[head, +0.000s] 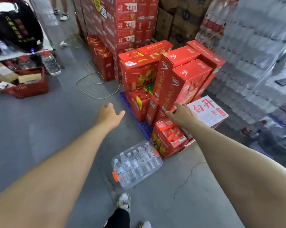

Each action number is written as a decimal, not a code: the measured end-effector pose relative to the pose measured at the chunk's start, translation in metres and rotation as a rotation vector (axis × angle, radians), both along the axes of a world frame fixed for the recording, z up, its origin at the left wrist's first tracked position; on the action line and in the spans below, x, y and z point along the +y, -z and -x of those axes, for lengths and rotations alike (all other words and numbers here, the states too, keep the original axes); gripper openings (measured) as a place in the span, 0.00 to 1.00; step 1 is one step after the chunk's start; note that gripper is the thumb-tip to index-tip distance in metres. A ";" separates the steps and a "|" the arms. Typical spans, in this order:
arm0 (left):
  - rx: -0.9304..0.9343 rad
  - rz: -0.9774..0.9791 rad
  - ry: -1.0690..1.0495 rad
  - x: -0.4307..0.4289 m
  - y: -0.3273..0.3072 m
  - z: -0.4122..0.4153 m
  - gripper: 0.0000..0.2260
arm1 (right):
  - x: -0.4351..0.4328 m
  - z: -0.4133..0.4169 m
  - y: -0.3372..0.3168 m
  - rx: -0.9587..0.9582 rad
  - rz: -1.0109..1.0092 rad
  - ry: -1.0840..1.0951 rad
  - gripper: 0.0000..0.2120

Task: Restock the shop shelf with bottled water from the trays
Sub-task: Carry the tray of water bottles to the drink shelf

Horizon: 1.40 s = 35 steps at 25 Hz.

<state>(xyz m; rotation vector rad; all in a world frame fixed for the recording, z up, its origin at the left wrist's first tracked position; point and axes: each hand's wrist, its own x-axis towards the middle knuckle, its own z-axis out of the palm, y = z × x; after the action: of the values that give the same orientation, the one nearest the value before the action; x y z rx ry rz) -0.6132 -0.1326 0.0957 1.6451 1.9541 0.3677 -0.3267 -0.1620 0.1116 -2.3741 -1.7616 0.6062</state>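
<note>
A shrink-wrapped tray of small water bottles lies on the grey floor below my hands, with an orange tag at its near end. My left hand hovers above the floor, fingers relaxed and holding nothing. My right hand is spread over the red gift boxes, fingers straight, empty. Tall stacks of wrapped water trays fill the right side.
Red cartons are piled high behind the gift boxes, which sit on a blue pallet. A white carton with red characters lies at the right. A red basket and a big water jug stand left. A yellow cord loops on the floor.
</note>
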 end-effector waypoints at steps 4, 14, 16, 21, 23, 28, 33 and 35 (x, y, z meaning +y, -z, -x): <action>-0.023 0.215 -0.100 0.026 0.088 0.005 0.30 | 0.054 -0.014 0.078 0.024 0.165 -0.032 0.34; -0.086 0.677 -0.440 0.012 0.279 -0.006 0.25 | 0.129 -0.044 0.284 0.080 0.569 -0.105 0.29; -0.147 0.675 -0.570 0.004 0.319 -0.014 0.20 | 0.146 -0.047 0.332 0.079 0.638 -0.154 0.28; -0.215 0.683 -0.787 -0.028 0.427 -0.030 0.23 | 0.163 -0.059 0.462 0.089 0.756 -0.227 0.26; -0.253 0.706 -0.861 -0.042 0.465 -0.033 0.24 | 0.158 -0.064 0.503 0.115 0.797 -0.186 0.26; -0.315 0.744 -0.891 -0.072 0.567 -0.027 0.26 | 0.118 -0.098 0.652 0.304 0.874 -0.037 0.53; -0.375 0.726 -0.830 -0.081 0.626 -0.017 0.28 | 0.113 -0.078 0.661 0.298 0.769 0.012 0.30; -0.459 0.723 -0.844 -0.082 0.639 -0.012 0.31 | 0.107 -0.078 0.677 0.315 0.723 0.033 0.34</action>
<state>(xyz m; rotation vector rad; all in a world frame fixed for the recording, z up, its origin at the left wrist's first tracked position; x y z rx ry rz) -0.6010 -0.2145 -0.5430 0.2198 1.9733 0.2556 -0.2482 -0.0547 -0.5652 -2.4833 -1.5234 1.7451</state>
